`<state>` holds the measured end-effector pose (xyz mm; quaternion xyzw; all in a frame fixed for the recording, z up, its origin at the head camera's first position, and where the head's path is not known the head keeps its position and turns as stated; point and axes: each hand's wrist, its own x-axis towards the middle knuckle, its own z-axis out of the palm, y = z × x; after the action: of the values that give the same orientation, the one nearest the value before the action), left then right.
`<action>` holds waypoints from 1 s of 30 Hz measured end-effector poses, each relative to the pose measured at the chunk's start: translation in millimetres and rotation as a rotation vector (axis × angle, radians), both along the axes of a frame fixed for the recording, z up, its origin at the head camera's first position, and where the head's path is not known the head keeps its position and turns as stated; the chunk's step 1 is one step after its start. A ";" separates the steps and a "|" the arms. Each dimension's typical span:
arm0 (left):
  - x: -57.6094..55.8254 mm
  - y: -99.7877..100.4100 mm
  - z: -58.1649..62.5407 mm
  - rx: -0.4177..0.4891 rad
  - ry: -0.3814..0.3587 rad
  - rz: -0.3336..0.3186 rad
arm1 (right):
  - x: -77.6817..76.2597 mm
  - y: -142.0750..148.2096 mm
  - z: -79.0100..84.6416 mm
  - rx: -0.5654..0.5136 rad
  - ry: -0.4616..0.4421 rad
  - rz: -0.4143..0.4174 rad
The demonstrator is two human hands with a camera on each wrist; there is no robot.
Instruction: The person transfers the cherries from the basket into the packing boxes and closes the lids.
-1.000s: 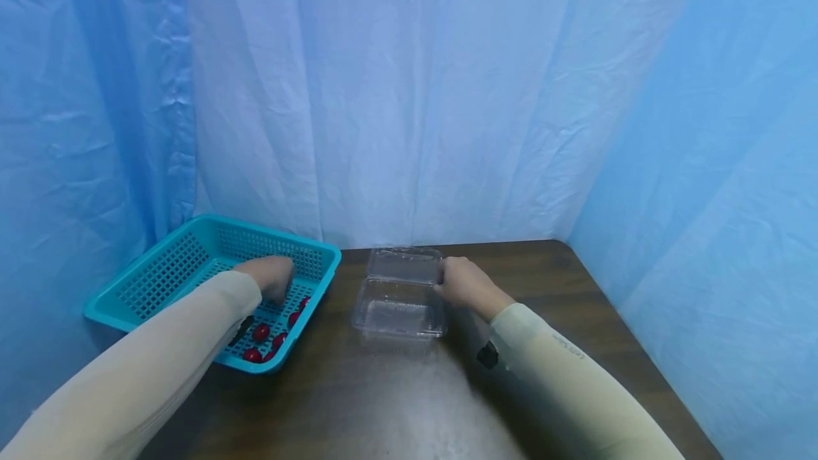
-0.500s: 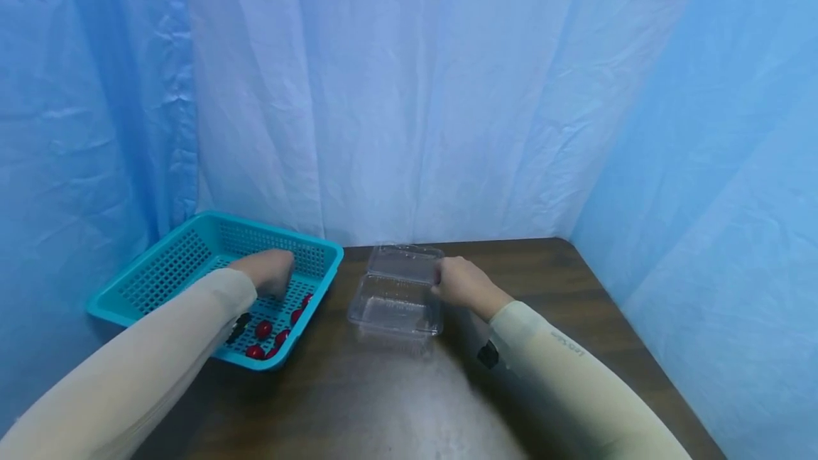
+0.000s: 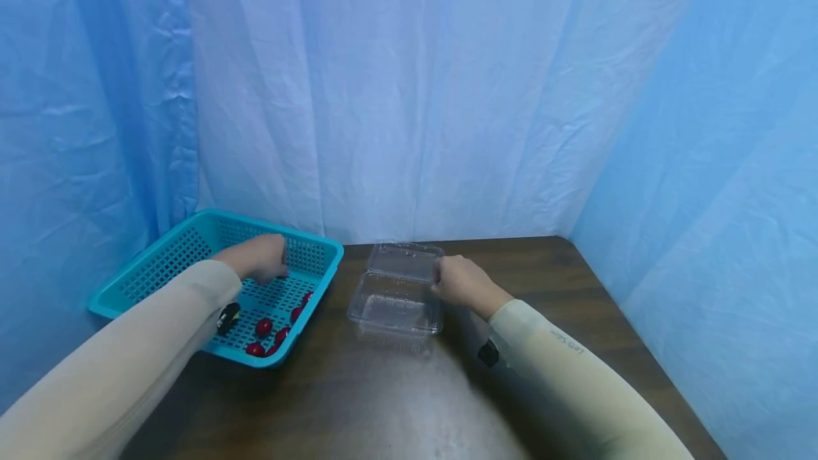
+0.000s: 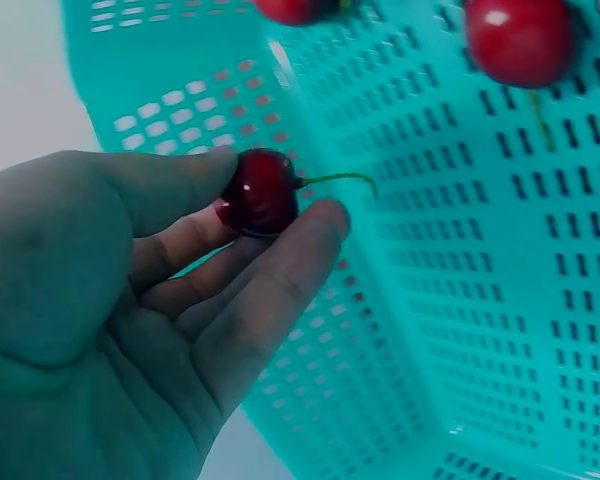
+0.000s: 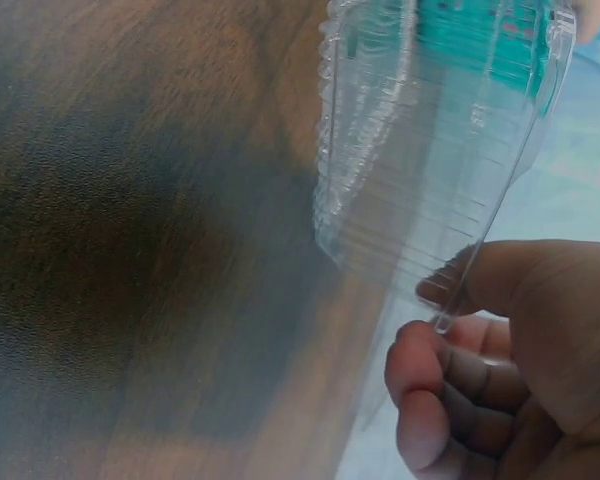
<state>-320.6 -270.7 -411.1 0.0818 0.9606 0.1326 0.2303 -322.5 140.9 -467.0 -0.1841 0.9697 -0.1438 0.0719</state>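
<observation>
In the left wrist view, my left hand (image 4: 180, 290) pinches a dark red cherry (image 4: 264, 192) between thumb and fingers, its green stem pointing away. That hand (image 3: 258, 258) is inside the turquoise perforated basket (image 3: 311, 238) in the head view. Several other cherries (image 3: 263, 327) lie along the basket's near right side. My right hand (image 3: 465, 282) grips the right edge of a clear plastic clamshell box (image 3: 396, 304), whose lid (image 3: 404, 261) is folded back. The right wrist view shows thumb and fingers pinching the box's rim (image 5: 445, 318).
A dark wooden table (image 3: 358, 403) bears the basket at left and the box in the middle. Pale blue curtains (image 3: 409, 91) hang behind and at both sides. A small black device (image 3: 228, 318) sits under the left wrist, another (image 3: 488, 353) under the right.
My left hand has lifted slightly and shifted left and back within the basket, uncovering more of its floor. My right hand keeps its grip on the box, which has shifted very slightly left.
</observation>
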 end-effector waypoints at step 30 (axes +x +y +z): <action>38.1 162.9 37.6 0.135 0.261 -0.210 | 4.5 3.2 5.9 -0.175 -0.190 -0.059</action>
<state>-282.5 -107.8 -373.5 0.2136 0.9574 0.1602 0.1103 -318.0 144.1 -461.1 -0.1468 0.9472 -0.2468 0.1429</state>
